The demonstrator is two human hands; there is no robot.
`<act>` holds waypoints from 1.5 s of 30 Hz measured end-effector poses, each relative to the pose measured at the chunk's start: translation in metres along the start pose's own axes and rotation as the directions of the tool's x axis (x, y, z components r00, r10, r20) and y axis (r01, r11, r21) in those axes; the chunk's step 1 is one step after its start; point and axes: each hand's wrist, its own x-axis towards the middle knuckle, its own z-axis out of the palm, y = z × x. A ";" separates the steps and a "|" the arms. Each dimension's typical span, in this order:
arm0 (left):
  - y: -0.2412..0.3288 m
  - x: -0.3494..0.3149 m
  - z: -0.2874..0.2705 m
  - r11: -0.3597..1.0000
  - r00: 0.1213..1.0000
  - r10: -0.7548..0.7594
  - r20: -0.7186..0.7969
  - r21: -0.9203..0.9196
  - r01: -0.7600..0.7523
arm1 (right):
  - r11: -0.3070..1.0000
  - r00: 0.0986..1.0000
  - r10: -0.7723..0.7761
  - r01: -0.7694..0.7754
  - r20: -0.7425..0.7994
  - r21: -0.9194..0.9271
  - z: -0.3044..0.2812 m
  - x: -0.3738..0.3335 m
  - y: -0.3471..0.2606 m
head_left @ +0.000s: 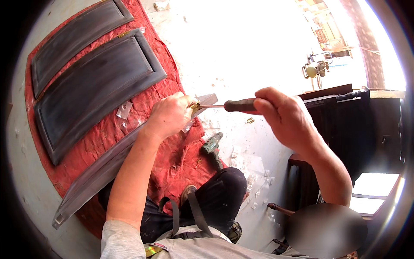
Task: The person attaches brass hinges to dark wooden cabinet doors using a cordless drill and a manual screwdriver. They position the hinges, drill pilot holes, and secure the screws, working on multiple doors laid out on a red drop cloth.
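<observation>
The right hand (281, 115) is wrapped round the dark handle of a screwdriver (240, 105), whose shaft points left to the brass-coloured hinge (196, 107) at the left hand's fingertips. The left hand (169, 114) is closed, pinching that hinge against the edge of a grey panel (97, 170), which stands on its narrow side and runs from the pinch back beneath the left forearm. The screwdriver's tip is at the hinge, so this fixing looks under way, not finished; how deep any screw sits cannot be made out. Just below the grip, a green drill (211, 144) lies on the red cloth (172, 172), and to the right of the pinch, under the screwdriver handle, a loose hinge (250, 121) lies on the floor, unattached. Farther off, up and left of the left hand, a dark curved panel (99, 86) lies flat with a brass hinge (123, 34) on its far edge, so that piece seems at least partly fitted. Beyond it, a second flat panel (79, 41) shows no hinge that can be told for certain.
</observation>
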 end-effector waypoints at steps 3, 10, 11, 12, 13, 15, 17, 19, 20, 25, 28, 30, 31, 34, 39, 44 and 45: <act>-0.002 -0.001 0.000 1.000 1.000 0.018 -0.012 0.007 -0.018 | 0.990 0.990 -0.136 0.137 0.030 -0.022 -0.006 -0.002 0.000; -0.004 0.000 0.002 1.000 1.000 0.027 -0.015 -0.008 -0.027 | 0.979 0.997 0.048 -0.034 0.066 -0.199 -0.002 -0.005 0.001; -0.004 -0.001 0.001 1.000 0.999 0.025 -0.019 -0.009 -0.025 | 0.976 0.965 0.216 -0.210 0.150 -0.057 -0.007 0.000 0.001; -0.004 -0.001 0.002 1.000 0.999 0.028 -0.023 -0.006 -0.028 | 0.986 0.983 0.160 -0.155 0.088 -0.063 -0.007 -0.001 0.002; -0.005 -0.001 0.004 1.000 0.999 0.031 -0.026 -0.003 -0.031 | 0.992 0.994 0.102 -0.100 0.026 -0.073 -0.005 -0.005 0.006; -0.005 0.000 0.004 0.999 0.999 0.044 -0.028 0.000 -0.044 | 0.978 0.988 -0.153 0.146 -0.036 -0.152 0.001 -0.009 0.014; -0.005 0.001 0.004 0.998 0.998 0.064 -0.026 -0.001 -0.064 | 0.808 0.887 -0.457 0.443 0.062 -0.388 -0.007 -0.005 0.013; -0.007 0.001 0.006 0.998 0.998 0.058 -0.030 -0.004 -0.058 | 0.621 0.778 -0.597 0.601 0.193 -0.503 -0.015 0.001 0.008; -0.007 0.001 0.007 0.998 0.998 0.056 -0.032 -0.006 -0.056 | 0.809 0.882 -0.460 0.464 0.103 -0.362 -0.009 -0.001 0.009; -0.001 -0.001 -0.001 1.000 1.000 0.016 -0.006 0.004 -0.016 | 0.995 0.996 0.077 -0.080 0.051 0.062 -0.004 0.001 0.008; -0.002 0.002 0.002 0.999 0.999 0.040 -0.013 -0.001 -0.040 | 0.978 0.984 -0.172 0.177 0.052 -0.109 -0.008 -0.001 0.007; -0.003 0.002 0.003 0.999 0.999 0.046 -0.015 0.000 -0.046 | 0.863 0.899 -0.424 0.437 0.106 -0.256 -0.010 -0.003 0.006; -0.002 0.001 0.002 0.999 0.999 0.041 -0.014 0.006 -0.041 | 0.837 0.894 -0.420 0.448 0.155 -0.315 -0.011 -0.001 0.004; -0.004 -0.001 0.001 1.000 0.999 0.031 -0.014 0.001 -0.031 | 0.740 0.864 -0.436 0.503 0.250 -0.447 -0.015 0.009 -0.003; -0.001 0.001 0.001 0.999 0.999 0.033 0.001 0.007 -0.033 | 0.938 0.955 -0.269 0.290 0.127 -0.188 -0.008 0.010 0.004; 0.000 0.002 -0.003 0.999 1.000 0.015 0.002 0.029 -0.015 | 0.952 0.931 0.300 -0.307 0.208 0.002 -0.013 0.016 -0.009; 0.002 0.001 -0.004 1.000 1.000 0.012 0.005 0.023 -0.012 | 0.962 0.937 0.272 -0.271 0.220 -0.032 -0.014 0.017 -0.011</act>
